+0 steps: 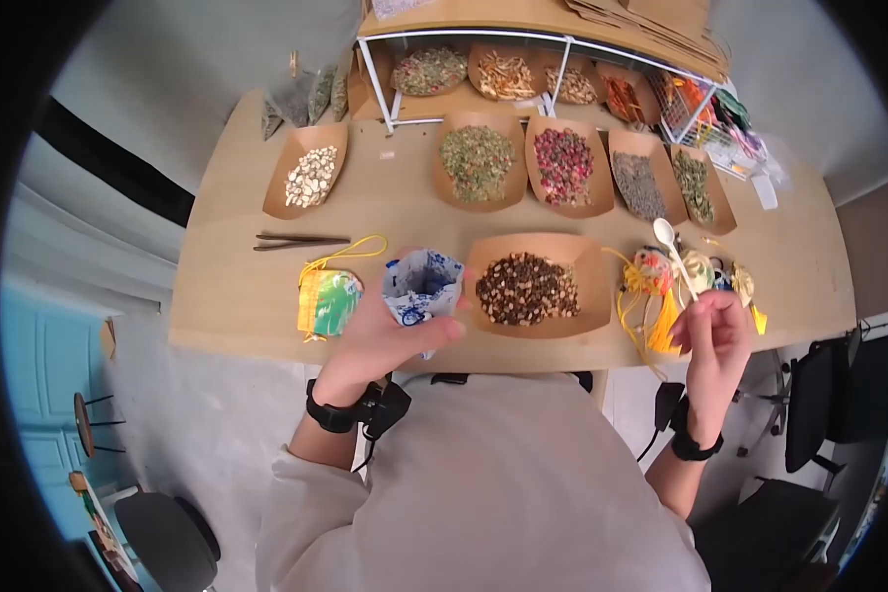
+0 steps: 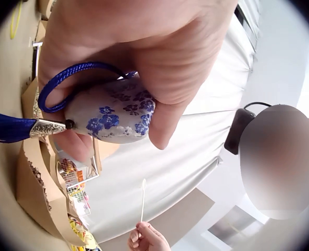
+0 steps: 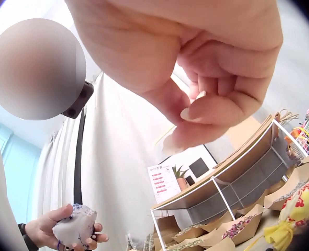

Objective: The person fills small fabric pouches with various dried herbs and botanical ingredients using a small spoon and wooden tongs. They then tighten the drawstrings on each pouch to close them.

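In the head view my left hand (image 1: pixel 370 340) holds a small white sachet pouch (image 1: pixel 419 311) with blue flowers, its mouth uppermost and gaping. The left wrist view shows the thumb and fingers round the pouch, with a blue cord loop (image 2: pixel 81 67) and a blue tassel (image 2: pixel 8 127). My right hand (image 1: pixel 718 335) pinches the handle of a small cream spoon (image 1: pixel 673 252), bowl end up, over the right side of the table. Between the hands lies a paper tray (image 1: pixel 594 311) of chopped dark brown and tan herbs (image 1: pixel 525 288).
Several paper trays of dried herbs and rosebuds (image 1: pixel 562 163) line the back, below a white-framed shelf (image 1: pixel 464 39). Brown tongs (image 1: pixel 301 241) and a green-yellow pouch (image 1: pixel 331 301) lie left. Tasselled sachets (image 1: pixel 651 271) lie near the right hand.
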Demonstrator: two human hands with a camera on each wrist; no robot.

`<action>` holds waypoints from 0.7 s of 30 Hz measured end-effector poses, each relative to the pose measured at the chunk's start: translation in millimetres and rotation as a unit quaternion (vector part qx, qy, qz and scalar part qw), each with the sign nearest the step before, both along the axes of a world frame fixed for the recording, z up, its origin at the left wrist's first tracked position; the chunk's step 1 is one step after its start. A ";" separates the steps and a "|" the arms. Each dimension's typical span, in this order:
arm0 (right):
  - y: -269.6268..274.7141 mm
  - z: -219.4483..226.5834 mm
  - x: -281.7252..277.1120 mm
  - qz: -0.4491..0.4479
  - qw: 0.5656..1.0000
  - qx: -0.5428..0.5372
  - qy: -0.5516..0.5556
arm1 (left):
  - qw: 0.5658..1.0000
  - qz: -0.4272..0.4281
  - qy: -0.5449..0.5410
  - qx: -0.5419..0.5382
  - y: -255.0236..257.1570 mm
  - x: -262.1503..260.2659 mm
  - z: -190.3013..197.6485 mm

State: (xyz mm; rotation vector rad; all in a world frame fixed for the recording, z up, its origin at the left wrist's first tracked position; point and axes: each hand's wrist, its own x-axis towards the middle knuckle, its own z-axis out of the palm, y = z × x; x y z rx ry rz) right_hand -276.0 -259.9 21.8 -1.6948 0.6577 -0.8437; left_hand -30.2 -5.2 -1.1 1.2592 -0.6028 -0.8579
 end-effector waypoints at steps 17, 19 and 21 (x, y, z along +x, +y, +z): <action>-21.1 17.9 -27.0 -0.089 0.996 -0.024 0.012 | 0.991 -0.045 0.017 0.121 -59.6 -7.9 81.5; -20.9 19.1 -27.2 -0.099 0.995 -0.026 0.010 | 0.992 -0.056 0.017 0.116 -61.3 -6.8 80.3; -19.4 14.8 -20.8 -0.098 0.995 -0.034 0.005 | 0.988 -0.083 0.029 0.124 -55.8 1.8 72.3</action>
